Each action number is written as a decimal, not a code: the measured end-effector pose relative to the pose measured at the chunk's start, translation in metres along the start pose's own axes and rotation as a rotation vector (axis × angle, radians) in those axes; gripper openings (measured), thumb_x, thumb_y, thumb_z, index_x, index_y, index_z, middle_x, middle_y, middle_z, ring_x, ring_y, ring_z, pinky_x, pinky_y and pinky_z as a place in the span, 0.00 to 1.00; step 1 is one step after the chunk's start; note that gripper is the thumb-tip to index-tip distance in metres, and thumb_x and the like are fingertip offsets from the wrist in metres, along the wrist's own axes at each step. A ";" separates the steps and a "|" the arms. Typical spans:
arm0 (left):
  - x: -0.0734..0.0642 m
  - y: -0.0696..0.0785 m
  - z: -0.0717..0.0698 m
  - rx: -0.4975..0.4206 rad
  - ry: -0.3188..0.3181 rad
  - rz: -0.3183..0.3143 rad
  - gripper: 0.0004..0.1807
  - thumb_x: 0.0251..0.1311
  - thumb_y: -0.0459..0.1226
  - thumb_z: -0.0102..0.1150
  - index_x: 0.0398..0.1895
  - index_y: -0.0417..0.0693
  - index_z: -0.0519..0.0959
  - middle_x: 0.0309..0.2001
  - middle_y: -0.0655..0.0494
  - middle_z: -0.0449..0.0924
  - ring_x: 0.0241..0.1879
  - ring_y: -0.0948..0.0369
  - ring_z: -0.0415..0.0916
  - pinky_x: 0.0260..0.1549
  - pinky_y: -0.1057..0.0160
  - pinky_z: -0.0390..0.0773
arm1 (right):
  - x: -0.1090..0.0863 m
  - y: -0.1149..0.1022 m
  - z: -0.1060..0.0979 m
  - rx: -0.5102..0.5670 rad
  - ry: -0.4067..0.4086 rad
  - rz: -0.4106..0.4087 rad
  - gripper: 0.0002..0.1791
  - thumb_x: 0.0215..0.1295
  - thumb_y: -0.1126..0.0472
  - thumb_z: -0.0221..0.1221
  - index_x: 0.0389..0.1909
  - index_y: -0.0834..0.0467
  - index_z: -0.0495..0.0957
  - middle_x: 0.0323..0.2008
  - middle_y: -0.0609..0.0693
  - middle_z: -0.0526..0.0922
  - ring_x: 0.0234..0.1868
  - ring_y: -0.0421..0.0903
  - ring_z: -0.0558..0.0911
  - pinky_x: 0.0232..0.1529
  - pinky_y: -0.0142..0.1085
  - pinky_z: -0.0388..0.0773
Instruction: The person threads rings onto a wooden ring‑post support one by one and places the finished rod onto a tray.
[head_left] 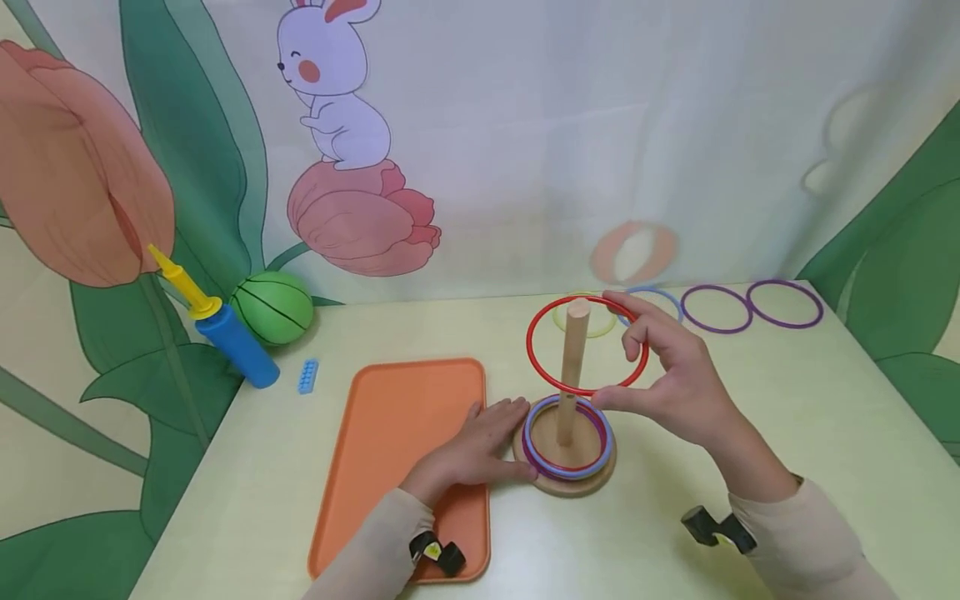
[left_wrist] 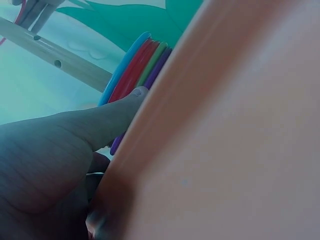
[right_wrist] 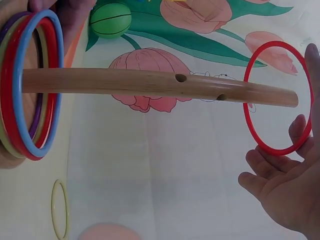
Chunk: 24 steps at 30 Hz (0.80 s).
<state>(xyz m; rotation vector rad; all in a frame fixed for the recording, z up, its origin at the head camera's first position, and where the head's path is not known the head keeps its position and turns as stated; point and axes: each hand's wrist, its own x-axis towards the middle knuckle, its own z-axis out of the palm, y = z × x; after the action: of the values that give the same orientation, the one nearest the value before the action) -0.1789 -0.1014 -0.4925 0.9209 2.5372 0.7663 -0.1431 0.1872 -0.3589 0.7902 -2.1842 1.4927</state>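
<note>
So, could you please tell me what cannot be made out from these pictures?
Head view: the right hand hides part of the thin pale blue ring at the back.
Head view: the left sleeve covers part of the rectangular orange tray.
Left wrist view: the left edge cuts off the top of the round wooden peg.
Right wrist view: the right edge cuts off part of the right hand.

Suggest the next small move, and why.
I'd probably lower the red ring along the wooden peg. The right hand holds its rim, and the peg's top shows inside the ring's outline in both the head and right wrist views; stacked rings already encircle the peg near its round base.
</note>
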 end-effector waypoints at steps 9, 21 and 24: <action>0.001 -0.003 -0.001 -0.006 0.014 0.017 0.55 0.64 0.59 0.69 0.86 0.46 0.54 0.84 0.48 0.53 0.84 0.48 0.46 0.79 0.38 0.32 | -0.004 0.017 0.008 0.024 -0.032 0.011 0.31 0.34 0.75 0.83 0.30 0.55 0.69 0.70 0.59 0.77 0.74 0.45 0.70 0.68 0.30 0.68; 0.002 -0.003 -0.002 -0.016 0.003 0.005 0.56 0.64 0.60 0.69 0.86 0.48 0.52 0.85 0.54 0.51 0.84 0.52 0.44 0.80 0.40 0.31 | -0.016 0.024 0.014 -0.041 -0.070 0.055 0.24 0.41 0.72 0.82 0.31 0.48 0.81 0.72 0.56 0.75 0.74 0.49 0.70 0.67 0.28 0.66; 0.001 -0.004 -0.002 -0.016 -0.002 -0.012 0.56 0.64 0.60 0.69 0.86 0.49 0.52 0.85 0.54 0.51 0.84 0.52 0.43 0.80 0.41 0.30 | -0.020 0.028 0.016 -0.029 -0.094 0.037 0.22 0.40 0.72 0.82 0.33 0.48 0.86 0.72 0.56 0.75 0.73 0.49 0.72 0.69 0.27 0.66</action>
<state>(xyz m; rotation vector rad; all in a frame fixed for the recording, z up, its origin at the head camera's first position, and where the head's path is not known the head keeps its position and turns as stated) -0.1826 -0.1038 -0.4930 0.8998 2.5291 0.7808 -0.1455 0.1846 -0.3973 0.8304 -2.2951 1.4654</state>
